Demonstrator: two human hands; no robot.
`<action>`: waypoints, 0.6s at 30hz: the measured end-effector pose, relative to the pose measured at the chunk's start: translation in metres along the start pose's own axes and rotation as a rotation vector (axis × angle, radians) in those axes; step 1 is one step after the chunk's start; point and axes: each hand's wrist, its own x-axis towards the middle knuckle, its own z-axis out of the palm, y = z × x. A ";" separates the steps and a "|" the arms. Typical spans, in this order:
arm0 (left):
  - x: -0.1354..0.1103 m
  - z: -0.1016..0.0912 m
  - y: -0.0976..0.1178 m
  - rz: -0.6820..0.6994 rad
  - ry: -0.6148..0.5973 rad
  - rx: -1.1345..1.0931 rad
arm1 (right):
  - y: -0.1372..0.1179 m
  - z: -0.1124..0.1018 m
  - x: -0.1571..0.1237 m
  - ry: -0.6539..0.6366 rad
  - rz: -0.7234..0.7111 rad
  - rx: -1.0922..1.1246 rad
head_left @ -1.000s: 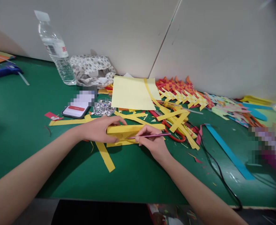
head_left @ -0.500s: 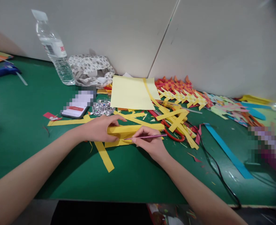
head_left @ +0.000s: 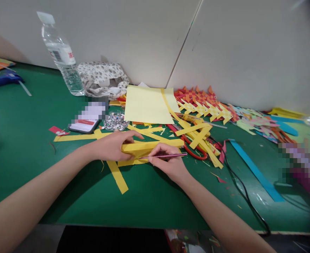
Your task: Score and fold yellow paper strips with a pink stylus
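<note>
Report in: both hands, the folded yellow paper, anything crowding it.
Left hand holding folded yellow paper at one end. Right hand gripping thin pink stick, tip at the paper. Loose yellow strips close around.

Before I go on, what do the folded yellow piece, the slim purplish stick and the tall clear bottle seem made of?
Folded yellow piece: probably matte paper or thin card, given its flat faces and straight crease. Slim purplish stick: seemingly glossy, by its pale highlight; metal or plastic, I can't tell. Tall clear bottle: likely thin, shiny plastic, transparent with ridges.
</note>
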 end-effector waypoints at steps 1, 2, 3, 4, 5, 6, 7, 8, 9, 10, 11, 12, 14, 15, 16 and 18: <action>0.000 0.000 0.000 -0.001 0.002 0.000 | 0.000 0.000 0.000 -0.002 0.001 0.003; 0.000 0.000 0.001 -0.003 0.005 0.004 | 0.000 0.000 0.000 -0.005 0.001 0.005; -0.001 0.001 0.001 -0.003 0.008 0.009 | 0.000 0.001 0.000 -0.007 0.000 0.008; -0.001 0.001 0.001 -0.002 0.010 0.011 | 0.000 0.001 0.000 -0.007 -0.002 0.011; -0.001 0.001 0.001 0.000 0.010 0.009 | 0.001 0.000 0.000 -0.004 -0.003 0.013; -0.001 0.001 0.001 0.000 0.006 0.000 | 0.002 0.000 0.001 0.000 -0.004 0.017; 0.000 0.001 0.001 -0.002 0.000 -0.013 | 0.003 -0.001 0.001 0.006 -0.006 0.021; 0.000 0.000 0.001 -0.004 -0.008 -0.025 | 0.004 -0.002 0.001 0.011 -0.009 0.026; 0.000 0.000 0.001 -0.008 -0.018 -0.034 | 0.005 -0.003 0.002 0.019 -0.010 0.031; 0.000 0.000 0.001 -0.011 -0.025 -0.038 | 0.006 -0.004 0.002 0.025 -0.012 0.036; 0.000 0.000 0.001 -0.013 -0.030 -0.038 | 0.007 -0.005 0.003 0.031 -0.014 0.042; 0.000 -0.001 0.001 -0.014 -0.032 -0.034 | 0.008 -0.006 0.003 0.036 -0.015 0.046; 0.001 0.000 0.002 -0.012 -0.031 -0.029 | 0.008 -0.006 0.003 0.035 -0.012 0.050; 0.001 0.000 0.002 -0.011 -0.031 -0.030 | 0.008 -0.006 0.003 0.028 -0.009 0.049; 0.001 0.000 0.002 -0.010 -0.029 -0.032 | 0.007 -0.005 0.002 0.019 -0.007 0.048; 0.000 0.000 0.002 0.000 -0.022 -0.028 | 0.005 -0.004 0.002 0.006 -0.005 0.046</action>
